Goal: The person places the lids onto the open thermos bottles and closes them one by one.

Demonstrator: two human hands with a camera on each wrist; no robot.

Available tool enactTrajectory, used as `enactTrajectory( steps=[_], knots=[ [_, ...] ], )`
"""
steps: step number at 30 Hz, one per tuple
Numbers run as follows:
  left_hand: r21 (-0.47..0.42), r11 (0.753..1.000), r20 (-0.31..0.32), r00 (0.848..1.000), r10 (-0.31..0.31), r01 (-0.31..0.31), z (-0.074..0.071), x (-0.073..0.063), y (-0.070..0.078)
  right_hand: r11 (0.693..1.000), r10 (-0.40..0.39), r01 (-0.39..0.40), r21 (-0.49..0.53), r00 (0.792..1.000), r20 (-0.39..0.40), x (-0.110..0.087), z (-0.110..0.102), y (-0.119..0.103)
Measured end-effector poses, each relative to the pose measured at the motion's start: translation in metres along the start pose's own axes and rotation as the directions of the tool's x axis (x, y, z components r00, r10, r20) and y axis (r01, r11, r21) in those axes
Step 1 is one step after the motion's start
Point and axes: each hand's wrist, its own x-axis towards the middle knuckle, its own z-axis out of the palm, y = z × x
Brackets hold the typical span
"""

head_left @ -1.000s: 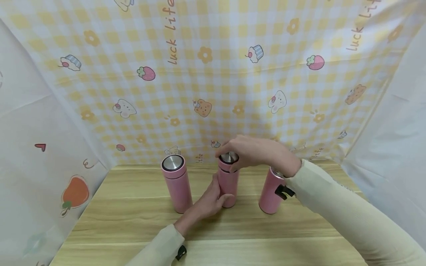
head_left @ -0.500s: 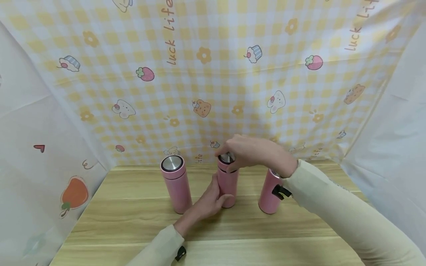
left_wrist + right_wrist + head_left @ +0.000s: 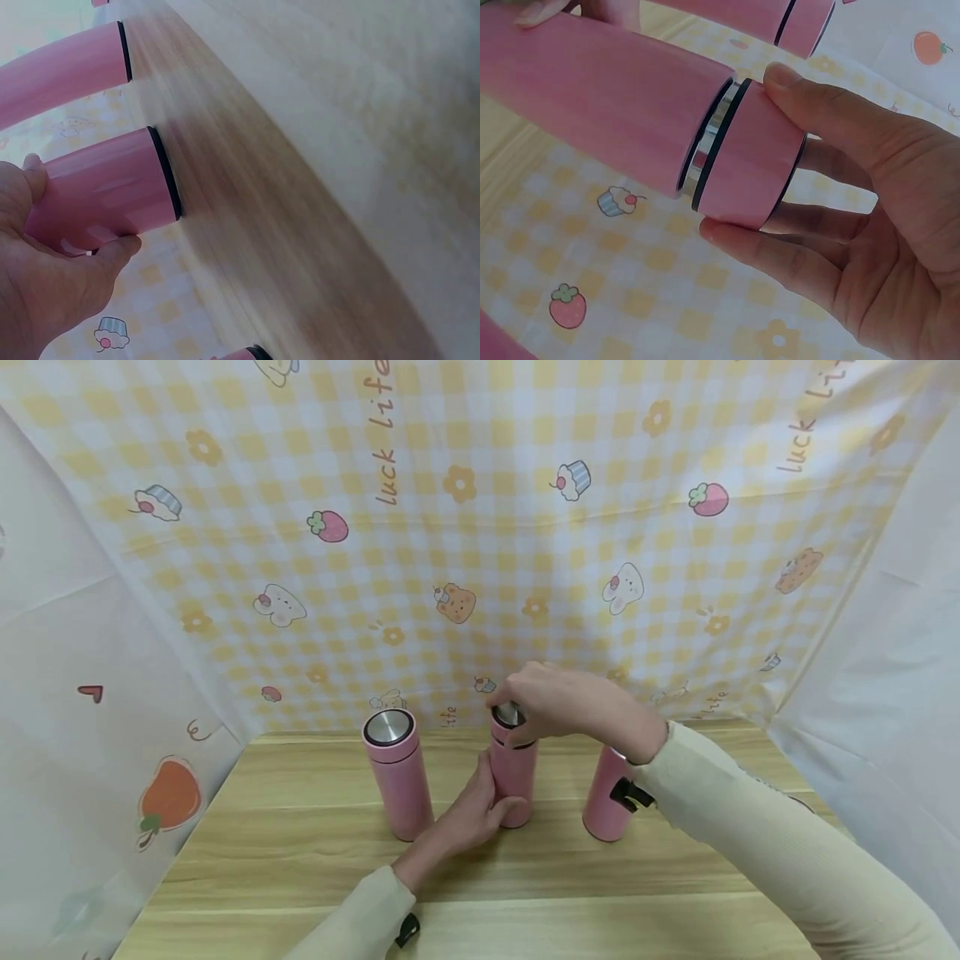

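Note:
A pink thermos bottle (image 3: 513, 781) stands upright on the table, the middle one of three. My left hand (image 3: 470, 814) grips its lower body, thumb on one side and fingers on the other. Up top, my right hand (image 3: 558, 702) holds the pink lid (image 3: 751, 154) by its rim between thumb and fingers. In the right wrist view a silver band shows between lid and body, so the lid sits slightly raised at the neck. The lid's top is brushed metal with a black ring, partly covered by the fingers.
A second pink thermos (image 3: 399, 785) with its lid on stands to the left. To the right is a third pink thermos (image 3: 606, 802), its top hidden behind the right wrist. The wooden table (image 3: 300, 827) backs onto a yellow checked cloth (image 3: 525, 543).
My right hand has turned and shifted slightly left on the lid. The left hand keeps its grip, and the bottles stay in place.

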Motion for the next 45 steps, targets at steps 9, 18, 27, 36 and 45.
enactTrajectory(
  steps=[9, 18, 27, 36, 45],
  knots=[
    [0.027, 0.999, 0.005, 1.000, 0.019, -0.019, 0.001, 0.002, -0.002, 0.997, -0.059, 0.055, 0.057, 0.995, 0.081, -0.009, -0.004, 0.009],
    [-0.002, 1.000, 0.014, 1.000, -0.002, 0.002, 0.002, 0.001, 0.000, 0.993, -0.108, 0.105, 0.053, 0.992, 0.065, -0.010, -0.005, 0.014],
    [0.006, 1.000, 0.014, 1.000, -0.004, 0.004, 0.002, 0.001, -0.001, 0.992, -0.128, 0.127, 0.021, 0.991, 0.040, -0.011, -0.002, 0.013],
    [0.007, 1.000, 0.014, 1.000, -0.020, 0.020, 0.001, 0.000, 0.000, 0.992, -0.126, 0.126, 0.005, 0.992, 0.024, -0.010, -0.002, 0.013],
    [0.018, 1.000, 0.008, 1.000, -0.020, 0.020, 0.001, 0.000, 0.001, 0.995, -0.095, 0.095, 0.001, 0.995, 0.025, -0.008, -0.003, 0.011]
  ],
)
